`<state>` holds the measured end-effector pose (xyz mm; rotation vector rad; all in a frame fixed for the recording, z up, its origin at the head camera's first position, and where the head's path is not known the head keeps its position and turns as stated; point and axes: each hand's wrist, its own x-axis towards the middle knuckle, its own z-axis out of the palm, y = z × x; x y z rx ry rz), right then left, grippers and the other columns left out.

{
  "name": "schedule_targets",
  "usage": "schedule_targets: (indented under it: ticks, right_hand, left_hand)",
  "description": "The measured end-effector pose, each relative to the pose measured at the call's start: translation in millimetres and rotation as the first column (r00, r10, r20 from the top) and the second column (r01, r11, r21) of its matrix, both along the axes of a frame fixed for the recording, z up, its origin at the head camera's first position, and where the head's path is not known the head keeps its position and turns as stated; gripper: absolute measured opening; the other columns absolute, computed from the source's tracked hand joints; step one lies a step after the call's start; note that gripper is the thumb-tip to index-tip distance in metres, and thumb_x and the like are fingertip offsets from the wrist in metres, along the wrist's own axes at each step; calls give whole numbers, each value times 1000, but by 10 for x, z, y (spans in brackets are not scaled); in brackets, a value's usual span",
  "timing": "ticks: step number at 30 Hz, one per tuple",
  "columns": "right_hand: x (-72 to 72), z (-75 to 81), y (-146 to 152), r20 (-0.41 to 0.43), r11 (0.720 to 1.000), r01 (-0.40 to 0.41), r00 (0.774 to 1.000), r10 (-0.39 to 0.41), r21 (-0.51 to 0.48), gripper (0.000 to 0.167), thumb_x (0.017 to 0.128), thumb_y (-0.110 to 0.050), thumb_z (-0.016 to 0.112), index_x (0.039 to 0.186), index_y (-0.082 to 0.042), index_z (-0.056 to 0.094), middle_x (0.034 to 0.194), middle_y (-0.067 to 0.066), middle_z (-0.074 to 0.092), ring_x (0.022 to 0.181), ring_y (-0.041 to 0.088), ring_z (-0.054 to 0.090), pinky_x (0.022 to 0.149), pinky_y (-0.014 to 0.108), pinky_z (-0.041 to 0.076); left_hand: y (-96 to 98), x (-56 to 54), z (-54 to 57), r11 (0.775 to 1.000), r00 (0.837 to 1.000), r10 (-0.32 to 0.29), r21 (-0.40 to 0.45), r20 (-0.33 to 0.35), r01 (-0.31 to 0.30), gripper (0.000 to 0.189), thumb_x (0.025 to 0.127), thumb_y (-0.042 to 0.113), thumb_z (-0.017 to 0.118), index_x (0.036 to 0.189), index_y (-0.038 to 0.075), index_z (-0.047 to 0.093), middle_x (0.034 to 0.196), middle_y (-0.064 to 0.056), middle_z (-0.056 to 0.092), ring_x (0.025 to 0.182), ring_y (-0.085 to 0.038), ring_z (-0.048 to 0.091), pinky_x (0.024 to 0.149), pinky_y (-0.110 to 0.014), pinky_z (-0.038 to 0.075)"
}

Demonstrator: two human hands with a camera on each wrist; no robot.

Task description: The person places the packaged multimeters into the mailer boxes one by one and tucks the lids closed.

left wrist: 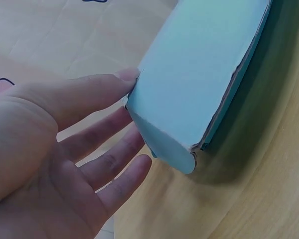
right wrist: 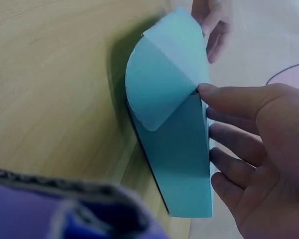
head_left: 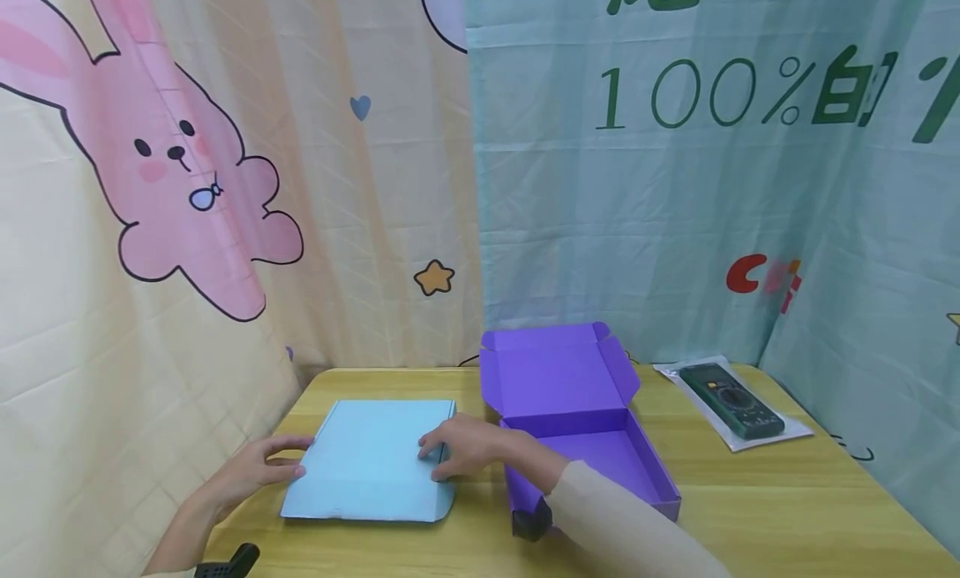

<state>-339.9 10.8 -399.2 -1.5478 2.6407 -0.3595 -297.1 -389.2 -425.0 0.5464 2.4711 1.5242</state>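
A light blue cardboard box [head_left: 371, 461] lies on the table with its lid lowered over it. My left hand [head_left: 243, 480] is at the box's left side, thumb tip on the lid's edge, the other fingers spread loosely beside it. A folded flap [left wrist: 167, 144] juts from that side in the left wrist view. On the right side my right hand [head_left: 472, 446] touches the lid with its fingertips, its thumb [right wrist: 222, 94] at the edge beside a rounded flap [right wrist: 157, 84] that sticks out past the box wall. The inside of the box is hidden.
A purple cardboard box [head_left: 592, 453] stands raised-lid close to the right of the blue one, partly behind my right forearm. A dark green multimeter [head_left: 733, 400] lies on a clear plastic bag [head_left: 731, 440] at the table's [head_left: 810, 511] far right. Printed curtains [head_left: 390, 186] hang around the table.
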Motion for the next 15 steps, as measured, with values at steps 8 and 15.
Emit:
schedule_targets:
  ticks: [8,15]
  right_hand:
    - [-118,-55,46,80,999,-13,997,17,-52,41,93,-33,80,130,-16,74,139,-4,63,133,8,53,106,18,40]
    - [-133,-65,43,111,998,-7,994,13,-57,44,90,-35,83,129,-16,75,139,-4,63,133,9,52,107,20,40]
  left_hand:
    - [1,-26,-53,1000,1000,6,15,25,-7,59,103,12,65,147,-17,39,156,-41,26,136,-61,35,94,-28,53]
    - [-11,-6,-112,999,997,18,46,73,-21,59,104,14,64,150,-14,38,158,-41,19,136,-49,45,94,-32,54]
